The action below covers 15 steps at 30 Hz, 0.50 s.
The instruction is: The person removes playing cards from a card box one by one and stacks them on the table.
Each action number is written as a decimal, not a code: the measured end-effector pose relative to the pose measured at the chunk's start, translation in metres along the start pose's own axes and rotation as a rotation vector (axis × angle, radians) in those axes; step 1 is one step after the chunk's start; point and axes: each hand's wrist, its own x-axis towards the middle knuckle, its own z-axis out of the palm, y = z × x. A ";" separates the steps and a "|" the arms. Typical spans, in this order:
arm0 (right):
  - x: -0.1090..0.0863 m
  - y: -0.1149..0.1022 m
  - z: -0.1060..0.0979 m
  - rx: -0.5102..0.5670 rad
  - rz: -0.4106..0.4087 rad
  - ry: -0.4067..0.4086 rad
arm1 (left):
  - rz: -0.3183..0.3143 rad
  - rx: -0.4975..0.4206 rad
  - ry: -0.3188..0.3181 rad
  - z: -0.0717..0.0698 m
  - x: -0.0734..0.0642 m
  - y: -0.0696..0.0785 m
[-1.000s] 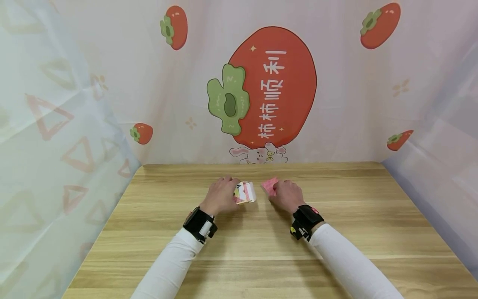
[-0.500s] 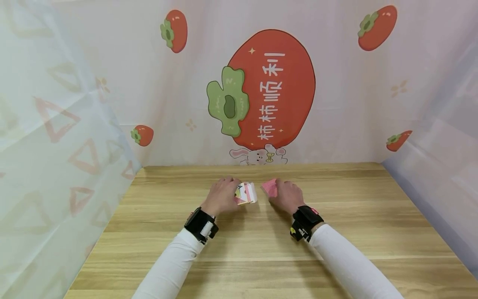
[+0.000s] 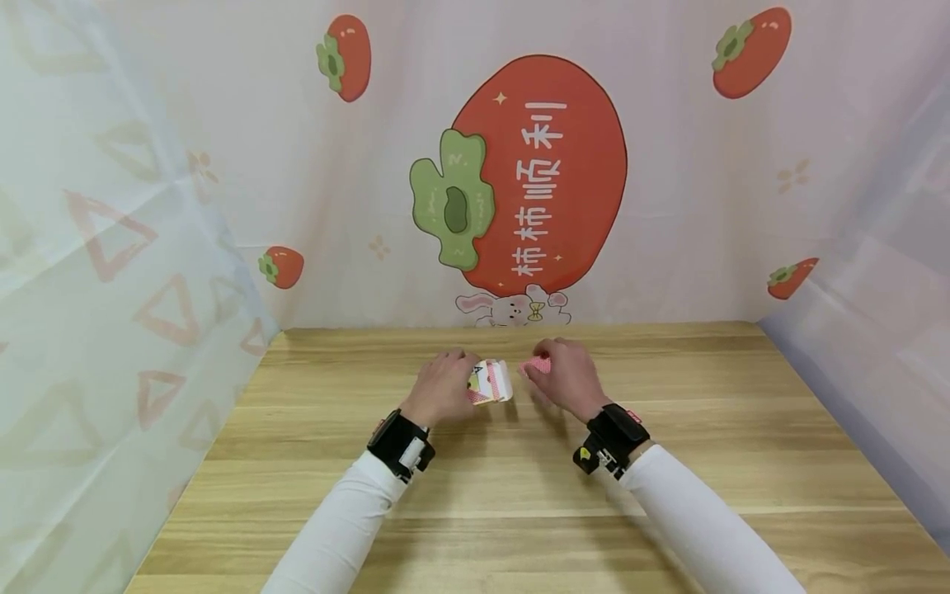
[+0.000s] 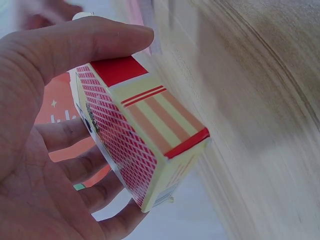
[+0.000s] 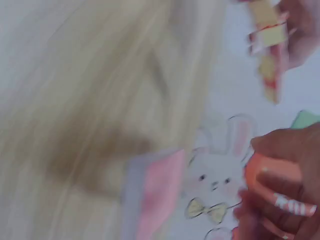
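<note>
My left hand grips a playing-card box, its thumb along one narrow side and its fingers round the other. Red lattice print covers one broad face of the box, and a white flap stands out at its right end in the head view. A red-backed deck of cards rests on the table to the right of the box, partly hidden behind my right hand in the head view. The right wrist view is blurred; there my loosely bent right fingers are apart from the deck, holding nothing.
The wooden table runs back to a white curtain printed with persimmons and a rabbit. Curtains also hang along the left and right table edges. Both wrists wear black straps with small devices.
My right hand has let go of the deck and risen slightly, covering more of it in the head view. The left hand keeps the box at nearly the same spot.
</note>
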 end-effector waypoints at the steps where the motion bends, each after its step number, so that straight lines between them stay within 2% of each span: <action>1: 0.000 -0.004 -0.001 0.045 -0.052 0.007 | 0.000 0.002 -0.001 0.000 0.000 0.000; 5: 0.001 -0.017 -0.001 0.218 -0.188 -0.046 | 0.003 0.017 -0.010 0.003 0.002 -0.001; 8: 0.000 -0.022 0.000 0.249 -0.244 -0.102 | 0.010 0.031 -0.017 0.004 0.003 -0.001; 11: 0.000 -0.025 0.002 0.211 -0.239 -0.152 | 0.013 0.026 -0.023 0.003 0.004 -0.001; 15: 0.000 -0.024 0.006 0.190 -0.171 -0.202 | 0.018 0.011 -0.026 0.003 0.005 0.000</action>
